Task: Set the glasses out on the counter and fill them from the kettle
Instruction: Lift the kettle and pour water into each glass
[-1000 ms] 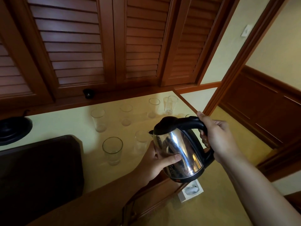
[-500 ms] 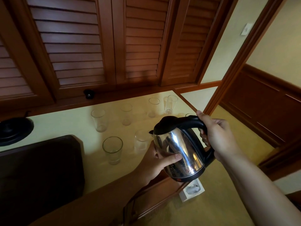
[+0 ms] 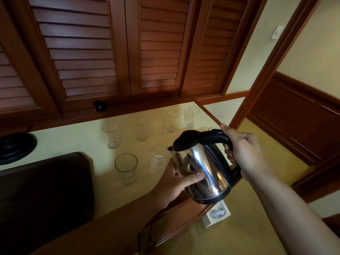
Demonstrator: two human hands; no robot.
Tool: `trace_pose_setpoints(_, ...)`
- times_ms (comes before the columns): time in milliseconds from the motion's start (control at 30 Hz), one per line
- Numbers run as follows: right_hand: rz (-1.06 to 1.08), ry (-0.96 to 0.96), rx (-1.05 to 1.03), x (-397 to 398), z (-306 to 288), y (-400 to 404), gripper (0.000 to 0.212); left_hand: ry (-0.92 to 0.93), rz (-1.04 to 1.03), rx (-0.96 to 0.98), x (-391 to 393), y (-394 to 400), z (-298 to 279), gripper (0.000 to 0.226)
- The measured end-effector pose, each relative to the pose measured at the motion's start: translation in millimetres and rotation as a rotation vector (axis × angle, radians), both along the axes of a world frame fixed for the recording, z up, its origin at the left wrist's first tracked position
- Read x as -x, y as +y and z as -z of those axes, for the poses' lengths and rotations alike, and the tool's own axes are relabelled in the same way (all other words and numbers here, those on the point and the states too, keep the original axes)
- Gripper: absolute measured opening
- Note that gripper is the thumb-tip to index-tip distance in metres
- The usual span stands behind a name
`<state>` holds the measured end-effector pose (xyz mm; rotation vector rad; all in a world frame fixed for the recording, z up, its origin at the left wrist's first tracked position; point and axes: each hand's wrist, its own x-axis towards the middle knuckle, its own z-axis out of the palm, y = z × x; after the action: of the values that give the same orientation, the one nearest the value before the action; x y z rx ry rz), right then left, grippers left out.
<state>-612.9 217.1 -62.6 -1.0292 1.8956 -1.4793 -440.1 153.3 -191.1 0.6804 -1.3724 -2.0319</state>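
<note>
**user1:** Steel kettle point(image 3: 202, 170) is held over the counter point(image 3: 73, 142) edge, tipped at a glass point(image 3: 158, 159)?

**user2:** yep. Handle's wrapped by the right hand point(image 3: 244, 151), body's gripped by the left hand point(image 3: 174, 183), thumb pressed flat. More glasses are set behind.

The pale counter point(image 3: 73, 140) carries several glasses point(image 3: 126, 168), a dark tray point(image 3: 46, 190) near left, and perhaps a kettle base point(image 3: 16, 146) far left.
</note>
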Motion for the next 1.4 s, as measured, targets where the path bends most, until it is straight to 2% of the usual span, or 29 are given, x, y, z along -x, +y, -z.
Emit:
trace_pose_setpoints(200,-0.013,0.009,-0.004,1,1,2,0.062,0.013,0.014,0.007,-2,0,-3,0.076)
trace_pose_setpoints(467,0.009,-0.079,0.025,-2,6,8,0.059,0.033,0.008,0.063,-5,1,-6,0.056)
trace_pose_setpoints(667,0.080,-0.310,0.113,-8,14,23,0.050,-0.078,-0.026,0.127,-9,-5,-9,0.075)
trace_pose_setpoints(833,0.102,-0.449,0.223,0,23,31,0.041,-0.055,-0.066,0.181,-5,0,-15,0.082)
trace_pose_setpoints(1233,0.079,-0.429,0.225,69,21,33,0.039,-0.086,-0.040,0.233,67,-2,-19,0.087)
trace_pose_setpoints(1400,0.058,-0.411,0.175,110,23,25,0.043,-0.118,-0.122,0.198,105,4,-20,0.088)
